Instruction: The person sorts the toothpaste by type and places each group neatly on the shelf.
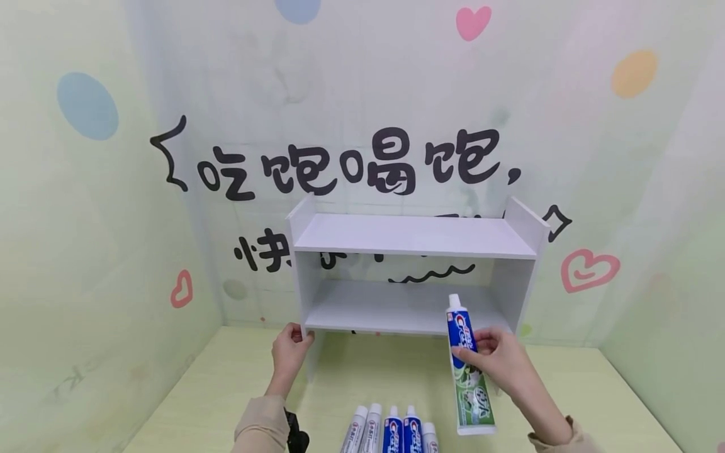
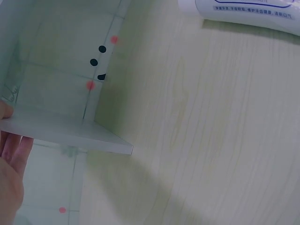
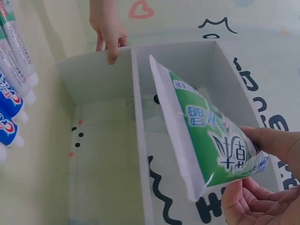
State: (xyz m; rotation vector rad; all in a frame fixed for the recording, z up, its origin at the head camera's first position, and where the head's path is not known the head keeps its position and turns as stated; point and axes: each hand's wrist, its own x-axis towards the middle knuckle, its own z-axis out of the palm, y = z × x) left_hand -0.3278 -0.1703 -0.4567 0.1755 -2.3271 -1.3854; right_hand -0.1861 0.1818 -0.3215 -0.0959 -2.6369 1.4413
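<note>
A white two-tier shelf (image 1: 413, 236) stands on the table. My left hand (image 1: 290, 355) grips its left side panel near the lower board; in the left wrist view the fingers and thumb of that hand (image 2: 11, 173) lie on either side of the panel (image 2: 70, 131). My right hand (image 1: 504, 362) pinches a blue and green toothpaste tube (image 1: 470, 384) upright, cap up, in front of the shelf's right part. The right wrist view shows the tube's green flat end (image 3: 201, 131) near the camera, with thumb and fingers of the right hand (image 3: 262, 173) around its blue part.
Several toothpaste tubes (image 1: 392, 434) lie side by side on the table (image 1: 187, 402) in front of the shelf, caps toward it; some are blue, some white. Behind the shelf is a wall (image 1: 351, 82) with black lettering and coloured shapes.
</note>
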